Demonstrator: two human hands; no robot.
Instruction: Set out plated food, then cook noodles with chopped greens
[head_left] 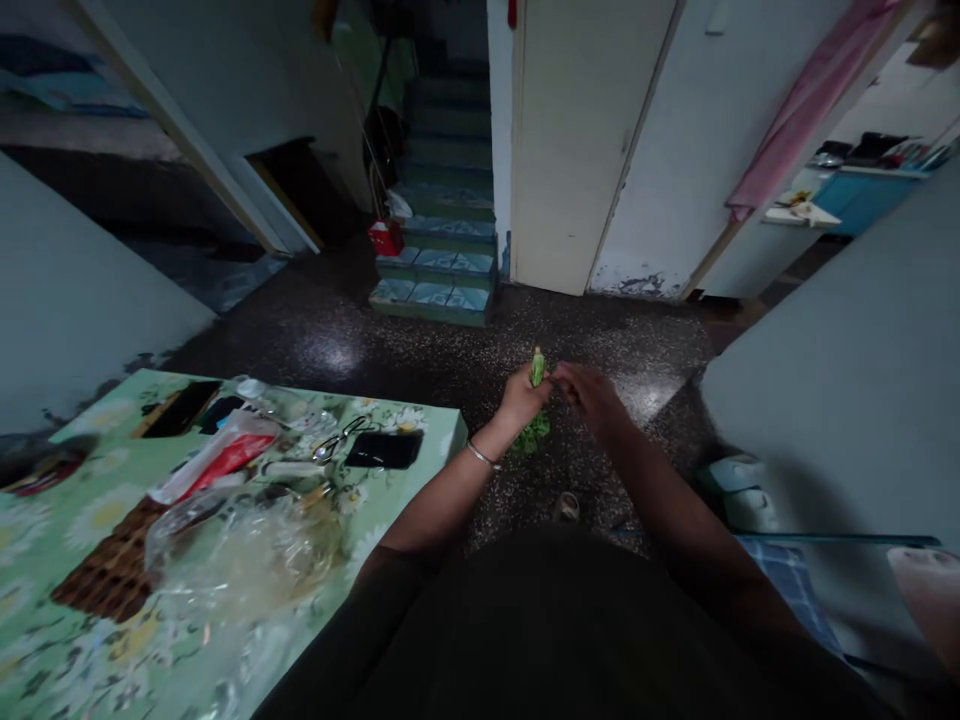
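A leafy green vegetable (533, 435) hangs upside down from my left hand (523, 396), its pale stem end pointing up above the fingers and its leaves below. My left fingers are wrapped round the stem. Close by on the right, my right hand (589, 393) has its fingers curled together next to the stem. Whether anything is between those fingers is too dark and small to make out. Both hands are over the floor, beyond the table's right corner.
At left stands a table with a flowered green cloth (105, 510), bearing a phone (385, 450), eyeglasses (339, 440), a clear plastic bag (247, 560) and a brown woven mat (112, 565). Tiled stairs (435, 260) rise ahead, beside a closed door (577, 150). White containers (739, 475) sit at right.
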